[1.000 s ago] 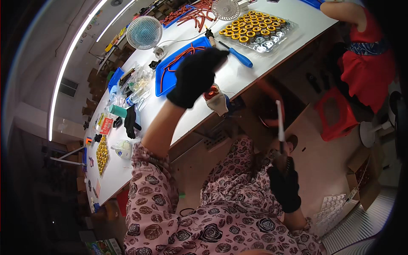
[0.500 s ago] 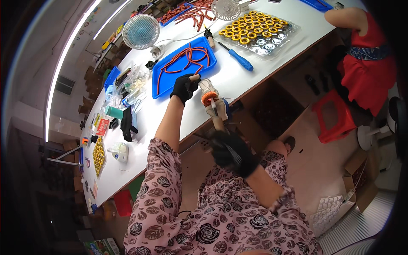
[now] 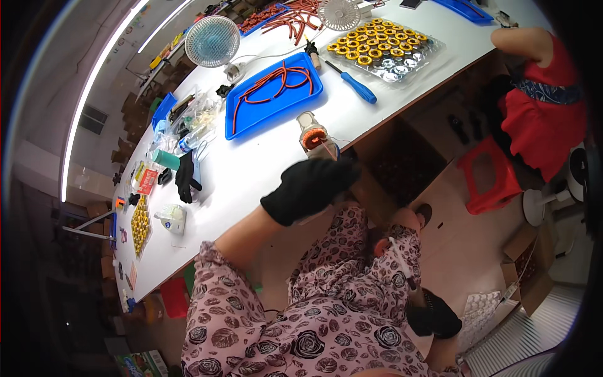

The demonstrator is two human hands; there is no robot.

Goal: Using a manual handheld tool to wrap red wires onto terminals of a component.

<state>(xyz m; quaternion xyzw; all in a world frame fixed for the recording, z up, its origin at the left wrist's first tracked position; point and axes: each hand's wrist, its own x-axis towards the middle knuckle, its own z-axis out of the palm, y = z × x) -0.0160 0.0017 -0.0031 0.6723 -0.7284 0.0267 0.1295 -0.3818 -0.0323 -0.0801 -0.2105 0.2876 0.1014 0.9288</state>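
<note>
— What's she got her hands on right now?

— Her left hand (image 3: pixel 309 188), in a black glove, hangs over the near edge of the white table (image 3: pixel 251 169). The fingers lie together, curled down a bit, gripping nothing that I can make out. Just past the fingertips sits a small winding fixture (image 3: pixel 312 137), pale body with an orange coil on its face.

— Which way does it lie?

— Its long axis runs away from her across the table, roughly toward the blue tray (image 3: pixel 273 94), and the coiled end faces back toward her and the table edge. A thin wire (image 3: pixel 326 149) slants off the coil down toward the glove; whether it touches the glove I can't tell.

— And the other hand?

— Her right hand (image 3: pixel 434 314), gloved in black too, is low by her knee, well apart from the table. It looks closed, but on what, or on nothing, I can't tell from here.

— What else is around?

— Red tubing coiled in the blue tray, a blue-handled screwdriver (image 3: pixel 355 83) just right of it pointing along the table, a clear tray of yellow rings (image 3: pixel 377 50) beyond that. A spare black glove (image 3: pixel 186 177) lies to her left. Another person in red (image 3: pixel 540 119) sits at the far right.
</note>
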